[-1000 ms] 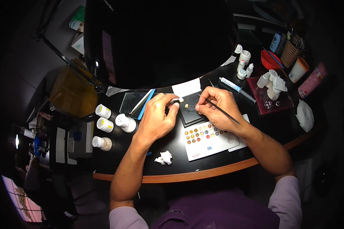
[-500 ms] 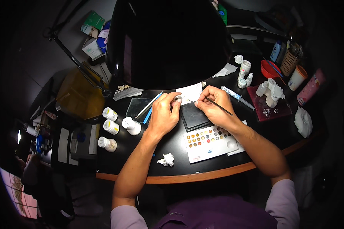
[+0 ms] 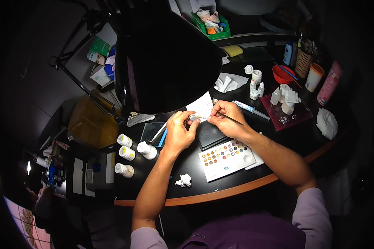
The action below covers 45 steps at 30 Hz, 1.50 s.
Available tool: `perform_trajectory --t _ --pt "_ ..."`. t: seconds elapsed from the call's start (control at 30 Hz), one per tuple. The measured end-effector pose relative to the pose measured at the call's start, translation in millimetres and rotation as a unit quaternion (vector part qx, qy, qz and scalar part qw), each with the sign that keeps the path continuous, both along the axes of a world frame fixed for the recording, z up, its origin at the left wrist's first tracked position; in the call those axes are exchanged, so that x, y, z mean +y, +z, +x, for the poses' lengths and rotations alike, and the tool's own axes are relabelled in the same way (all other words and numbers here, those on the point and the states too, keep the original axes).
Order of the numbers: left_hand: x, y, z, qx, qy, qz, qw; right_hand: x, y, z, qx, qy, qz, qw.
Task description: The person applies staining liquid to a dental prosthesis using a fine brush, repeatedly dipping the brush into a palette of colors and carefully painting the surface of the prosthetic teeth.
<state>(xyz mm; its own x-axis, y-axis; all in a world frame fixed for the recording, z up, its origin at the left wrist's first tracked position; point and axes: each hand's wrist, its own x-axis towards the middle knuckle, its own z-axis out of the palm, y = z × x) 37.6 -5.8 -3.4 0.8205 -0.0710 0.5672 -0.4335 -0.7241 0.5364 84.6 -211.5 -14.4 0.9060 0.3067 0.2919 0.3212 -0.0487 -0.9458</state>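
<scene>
Between its thumb and fingers, my left hand (image 3: 181,131) grips a small pale piece (image 3: 194,117), too small to make out clearly. A thin dark-handled brush (image 3: 232,119) is pinched in my right hand (image 3: 232,120), its tip pointing left at the piece; whether they touch is hard to tell. Beneath my hands lie a black flat case (image 3: 212,136) and a white paper sheet (image 3: 202,104). Nearer to me sits a white palette (image 3: 224,166) with rows of coloured spots. A blue stick and a pale slim tool (image 3: 158,133) lie by my left hand on a glass plate (image 3: 148,132).
A black lamp shade (image 3: 170,62) hangs over the far side. White bottles (image 3: 146,150) stand left, crumpled tissue (image 3: 183,180) in front. To the right are a syringe (image 3: 253,109), small jars (image 3: 257,76), a dark red tray (image 3: 293,122), a red bowl (image 3: 282,74) and a brush holder (image 3: 304,62).
The view has swung, so the lamp shade sits farther left and more of the desk's far side shows. The brush tip and the pale piece appear closer together. Both hands keep their hold.
</scene>
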Motion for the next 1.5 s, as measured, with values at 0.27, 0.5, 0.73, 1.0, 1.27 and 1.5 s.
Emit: perform_trajectory --t 0.27,0.5,0.73,1.0,1.27,1.5 --pt "28.0 13.9 21.5 -0.013 -0.044 0.117 0.992 -15.4 -6.9 13.9 -0.046 -0.011 -0.056 0.997" --pt "31.6 5.2 36.4 -0.017 -0.053 0.135 0.989 -10.5 -12.2 17.4 -0.082 0.013 -0.009 0.996" --pt "33.4 -3.3 37.1 -0.043 -0.041 0.132 0.989 -3.2 -6.2 17.6 -0.088 -0.024 -0.020 0.996" --pt "23.3 -7.4 28.3 -0.061 0.004 0.114 0.992 0.2 -10.1 16.0 -0.038 -0.025 0.012 0.999" --pt "20.2 -16.3 29.7 -0.076 0.024 0.108 0.991 -2.3 -14.1 18.2 -0.028 -0.030 0.010 0.999" --pt "23.6 -18.0 30.2 -0.080 0.009 0.107 0.991 -1.5 -4.7 14.1 -0.021 -0.015 -0.017 1.000"
